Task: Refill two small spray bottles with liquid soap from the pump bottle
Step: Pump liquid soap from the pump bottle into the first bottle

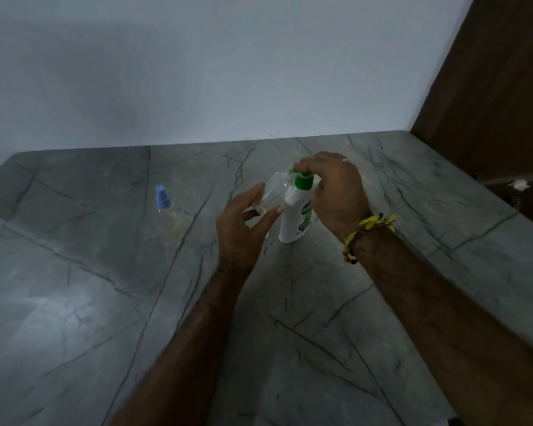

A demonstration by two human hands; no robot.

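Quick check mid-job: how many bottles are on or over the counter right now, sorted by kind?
Pump bottles: 1, white with a green pump, right hand on the pump.
Spray bottles: 2, a clear one held in the left hand, and one with a blue cap standing on the counter.
Total: 3 bottles.

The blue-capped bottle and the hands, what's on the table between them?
Nothing: only bare grey marble tabletop between blue-capped clear bottle and left hand, head view.
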